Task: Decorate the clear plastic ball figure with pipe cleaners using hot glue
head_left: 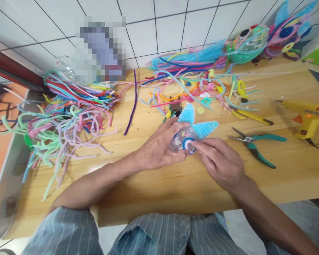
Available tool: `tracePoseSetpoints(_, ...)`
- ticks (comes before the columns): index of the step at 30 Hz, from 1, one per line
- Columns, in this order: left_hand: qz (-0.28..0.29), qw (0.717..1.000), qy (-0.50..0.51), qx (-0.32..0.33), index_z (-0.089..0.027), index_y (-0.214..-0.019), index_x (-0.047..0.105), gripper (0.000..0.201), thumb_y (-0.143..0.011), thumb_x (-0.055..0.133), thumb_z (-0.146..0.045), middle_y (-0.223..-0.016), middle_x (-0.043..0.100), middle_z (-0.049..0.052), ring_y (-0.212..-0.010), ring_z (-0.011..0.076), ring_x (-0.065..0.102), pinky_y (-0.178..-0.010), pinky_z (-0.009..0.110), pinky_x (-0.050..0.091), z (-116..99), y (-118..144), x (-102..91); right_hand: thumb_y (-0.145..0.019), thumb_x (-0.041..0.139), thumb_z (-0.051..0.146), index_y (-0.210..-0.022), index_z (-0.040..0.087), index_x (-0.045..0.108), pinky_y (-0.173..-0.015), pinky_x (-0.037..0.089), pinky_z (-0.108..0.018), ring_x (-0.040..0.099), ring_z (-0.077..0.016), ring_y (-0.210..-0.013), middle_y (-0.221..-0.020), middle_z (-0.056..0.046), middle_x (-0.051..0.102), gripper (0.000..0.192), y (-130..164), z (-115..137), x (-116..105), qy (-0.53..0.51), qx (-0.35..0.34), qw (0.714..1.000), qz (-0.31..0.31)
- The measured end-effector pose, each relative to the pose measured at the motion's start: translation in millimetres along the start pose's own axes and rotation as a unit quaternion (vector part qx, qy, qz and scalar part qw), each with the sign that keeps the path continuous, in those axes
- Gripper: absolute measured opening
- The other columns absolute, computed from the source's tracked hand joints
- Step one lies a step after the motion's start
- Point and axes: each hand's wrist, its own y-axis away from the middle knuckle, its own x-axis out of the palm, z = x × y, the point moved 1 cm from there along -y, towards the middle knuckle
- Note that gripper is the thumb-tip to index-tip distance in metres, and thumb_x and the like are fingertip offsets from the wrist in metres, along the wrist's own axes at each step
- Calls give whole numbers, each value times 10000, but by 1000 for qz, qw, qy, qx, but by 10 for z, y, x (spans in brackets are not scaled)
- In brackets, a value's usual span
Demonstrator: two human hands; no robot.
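My left hand (159,143) is wrapped round a clear plastic ball-like body (176,142), possibly a bottle piece, with small bits visible in or on it. Two light-blue pipe-cleaner ears (206,130) stick up from its far side. A round pipe-cleaner disc (186,142), pink with a blue rim, sits on the near side of the body. At that disc, my right hand (220,161) has its thumb and forefinger pinched together, with a small greyish spot by the fingertips. Teal-handled pliers (251,139) lie with jaws parted, right of my right hand.
Pipe cleaners (77,117) heap at the left; a light-blue bundle (188,58) lies by the tiled wall. A dark purple pipe cleaner (131,106) lies alone. Right are a yellow glue gun (308,115), a yellow cutter knife (252,115) and a decorated clear figure (248,44).
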Motion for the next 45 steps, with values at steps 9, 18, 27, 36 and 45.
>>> tracePoseSetpoints(9,-8,1000,11,-25,-219,-1445,466,575,-943,687,-390,-1476,512,181,-1429,328,516,-1199,586,482,-44,-11,1,-937,622,5,-1436,294,650,-849,641,-322,759,-178,-944,-1108,-58,773,577,-3,2,19,-3,-3,1000,-5)
tracePoseSetpoints(18,-32,999,-6,20,-207,-1424,492,528,-971,685,-398,-1376,573,158,-1315,299,573,-1130,520,522,14,-5,28,-927,649,0,-1381,252,675,-858,633,-302,749,-179,-956,-1083,-68,763,520,-19,8,24,-13,-9,1000,-14)
tracePoseSetpoints(27,-32,999,-5,16,-243,-1445,483,565,-961,711,-426,-1414,552,150,-1355,305,553,-1160,535,502,41,12,50,-928,706,67,-1305,213,691,-869,644,-325,753,-197,-940,-1062,-90,767,404,-28,44,61,-1,-7,1000,-25)
tracePoseSetpoints(36,-19,1000,-1,5,-256,-1450,483,554,-964,695,-414,-1434,550,152,-1384,316,538,-1180,557,482,9,3,41,-919,708,79,-1298,239,699,-843,635,-318,756,-190,-911,-1031,-64,779,411,-59,70,46,-16,5,999,-33)
tracePoseSetpoints(45,4,1000,-16,-9,-250,-1485,454,590,-971,682,-428,-1519,502,175,-1493,328,463,-1241,589,433,7,13,30,-949,703,95,-1220,216,670,-816,625,-299,748,-180,-889,-977,-65,771,298,-119,110,8,-2,0,1000,-31)
